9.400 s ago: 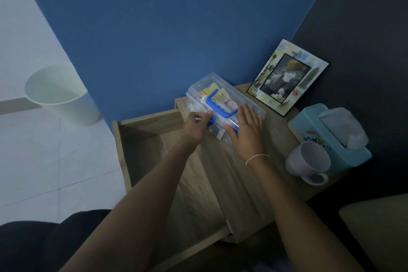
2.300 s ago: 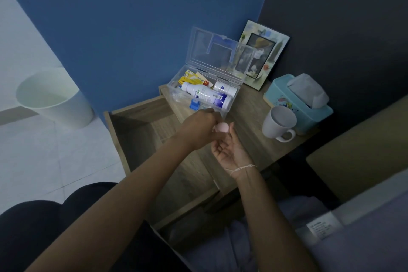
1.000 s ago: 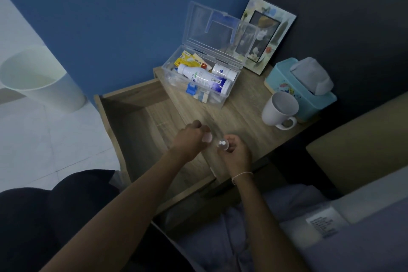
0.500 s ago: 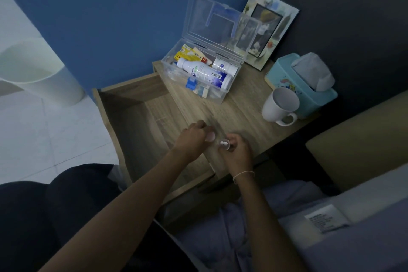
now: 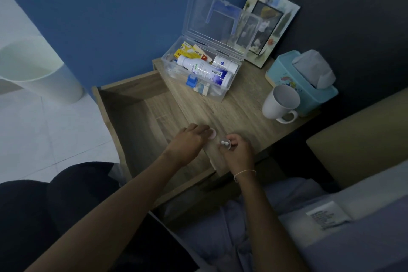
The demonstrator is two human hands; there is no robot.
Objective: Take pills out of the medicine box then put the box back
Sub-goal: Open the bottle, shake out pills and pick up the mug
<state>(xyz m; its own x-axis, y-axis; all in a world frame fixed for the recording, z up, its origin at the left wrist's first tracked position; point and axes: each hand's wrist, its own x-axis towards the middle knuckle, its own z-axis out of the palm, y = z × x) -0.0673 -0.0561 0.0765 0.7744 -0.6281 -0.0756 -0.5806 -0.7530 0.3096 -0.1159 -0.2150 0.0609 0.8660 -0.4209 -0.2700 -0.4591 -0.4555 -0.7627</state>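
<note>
Carefully now: right hand (image 5: 237,152) fingers pinch a small cup holding two pills (image 5: 224,143) at the bench's near edge; left hand (image 5: 189,142) fingers pinch its lid (image 5: 212,134); keep it level.

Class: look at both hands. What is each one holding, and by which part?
Right hand: small clear container with two white pills, gripped by its side. Left hand: pinkish cap, at the fingertips.

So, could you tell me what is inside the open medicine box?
The medicine box holds a large white bottle, a smaller bottle, yellow packets and a blue item. Whatever lies beneath them is covered.
</note>
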